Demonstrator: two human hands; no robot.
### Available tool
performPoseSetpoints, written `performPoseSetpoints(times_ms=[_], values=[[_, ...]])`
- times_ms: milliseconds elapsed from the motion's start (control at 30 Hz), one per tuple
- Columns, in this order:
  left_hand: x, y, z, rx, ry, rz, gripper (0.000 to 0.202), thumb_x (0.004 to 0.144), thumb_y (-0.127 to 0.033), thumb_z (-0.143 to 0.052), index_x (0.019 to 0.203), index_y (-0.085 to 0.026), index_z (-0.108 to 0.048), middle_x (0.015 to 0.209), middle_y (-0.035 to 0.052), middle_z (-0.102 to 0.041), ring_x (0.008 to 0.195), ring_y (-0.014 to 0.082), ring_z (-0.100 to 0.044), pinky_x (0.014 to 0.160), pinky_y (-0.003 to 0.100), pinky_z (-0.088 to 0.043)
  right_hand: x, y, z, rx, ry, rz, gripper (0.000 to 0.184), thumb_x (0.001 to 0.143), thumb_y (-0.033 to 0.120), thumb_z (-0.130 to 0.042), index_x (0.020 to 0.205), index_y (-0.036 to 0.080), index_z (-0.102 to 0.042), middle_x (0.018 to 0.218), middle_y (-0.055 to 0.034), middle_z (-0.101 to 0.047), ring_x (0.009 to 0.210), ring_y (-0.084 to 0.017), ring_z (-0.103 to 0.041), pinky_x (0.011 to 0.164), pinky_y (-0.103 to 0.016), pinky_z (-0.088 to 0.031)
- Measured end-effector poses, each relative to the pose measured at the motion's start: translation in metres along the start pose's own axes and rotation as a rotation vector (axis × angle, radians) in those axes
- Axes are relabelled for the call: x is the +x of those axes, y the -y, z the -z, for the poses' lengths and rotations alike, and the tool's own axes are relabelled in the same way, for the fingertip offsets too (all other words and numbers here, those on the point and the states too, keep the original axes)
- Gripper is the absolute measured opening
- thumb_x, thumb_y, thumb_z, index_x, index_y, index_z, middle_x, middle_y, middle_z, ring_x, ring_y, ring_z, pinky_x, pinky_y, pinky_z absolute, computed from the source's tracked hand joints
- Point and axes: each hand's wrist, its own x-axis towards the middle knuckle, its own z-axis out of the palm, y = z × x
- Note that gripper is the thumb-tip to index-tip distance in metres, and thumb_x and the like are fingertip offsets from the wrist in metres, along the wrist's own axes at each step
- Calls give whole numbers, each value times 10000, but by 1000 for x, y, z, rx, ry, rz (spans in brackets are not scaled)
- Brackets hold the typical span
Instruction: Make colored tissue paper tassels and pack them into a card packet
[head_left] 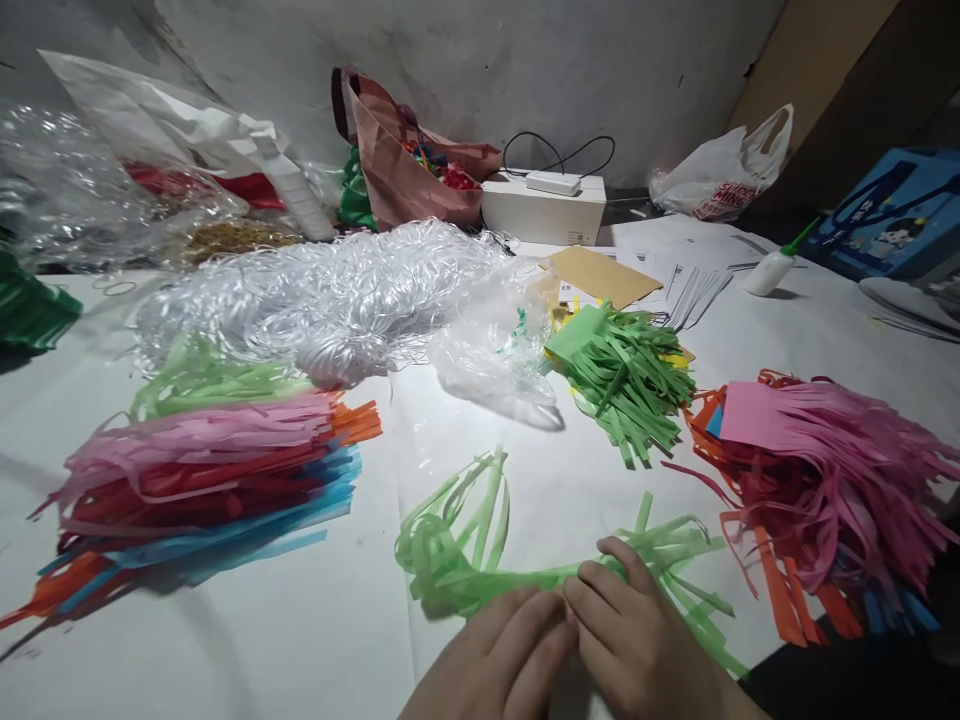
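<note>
A light green paper tassel lies across the white tabletop in front of me, its fringed strips spread out at both ends. My left hand is closed on the middle of it, fingertips pressed together. Beside it my right hand also grips the tassel's middle, with its fingers curled over the paper. The two hands touch at the fingertips. What lies right under the fingers is hidden.
Fringed paper in pink, red, blue and orange lies left. Green fringe and pink fringe lie right. Behind are white cord, a clear plastic bag, a glue bottle, a white box and a pink bag.
</note>
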Motion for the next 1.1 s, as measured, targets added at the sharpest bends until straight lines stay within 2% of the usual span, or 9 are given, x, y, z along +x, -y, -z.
performPoseSetpoints(times_ms=[100,167,267,433,567,667,900,1033,1100], values=[[4,5,-22,41,60,60,225,958,-85,-436,1003,-142,-649,933,90,-712,801,244,-610,720,377,-544,-11,-5,3,14,5,-24,341,949,17,-360,905,137,-676,804,-61,-661,820,-197,-563,1064,-471,-332],[3,13,-28,39,81,78,215,947,-68,-448,929,-148,-648,882,80,-686,759,241,-580,681,379,-518,-16,-6,4,20,38,-74,278,949,38,-411,967,129,-673,833,-61,-667,833,-197,-572,1073,-480,-320],[-1,18,-26,4,26,51,248,979,-85,-408,953,-128,-651,923,96,-671,816,246,-560,740,385,-484,-14,-3,2,7,74,-103,241,958,78,-430,970,136,-663,814,-48,-645,786,-195,-567,1045,-481,-330],[-10,20,-18,-10,1,19,346,1024,-128,-324,955,-125,-663,862,81,-655,763,227,-510,708,360,-390,-12,3,-4,18,60,-115,350,969,31,-320,934,139,-651,815,-51,-630,797,-193,-578,1047,-444,-322],[-19,23,-15,-76,-27,57,309,1023,-118,-364,987,-156,-668,908,62,-677,827,226,-515,777,357,-355,-25,1,-2,92,-11,-285,324,993,44,-344,929,162,-640,922,-59,-667,942,-200,-600,1101,-466,-271],[-18,23,-16,-141,-63,188,267,1007,-118,-403,939,-184,-653,886,43,-666,834,225,-519,788,364,-331,-32,2,-1,84,-64,-459,266,1003,88,-411,882,191,-625,970,-57,-678,994,-213,-607,1098,-484,-263],[6,19,-11,-45,213,445,269,933,-121,-421,743,-203,-593,753,29,-600,727,240,-534,712,390,-297,-19,6,-4,-42,-48,-698,304,1028,242,-416,769,211,-571,975,-65,-701,1007,-271,-629,1061,-551,-277],[10,18,-10,-1,237,462,252,911,-123,-436,732,-210,-590,751,25,-601,730,247,-540,711,394,-292,-11,6,1,-109,-67,-706,271,1019,218,-435,804,204,-600,999,-80,-706,1023,-281,-628,1080,-591,-256],[10,18,-11,2,207,459,254,915,-130,-437,727,-214,-585,742,21,-595,728,245,-537,709,389,-284,-7,8,1,-102,-125,-629,234,1010,161,-452,865,202,-631,1012,-75,-709,1048,-263,-623,1112,-587,-228]])
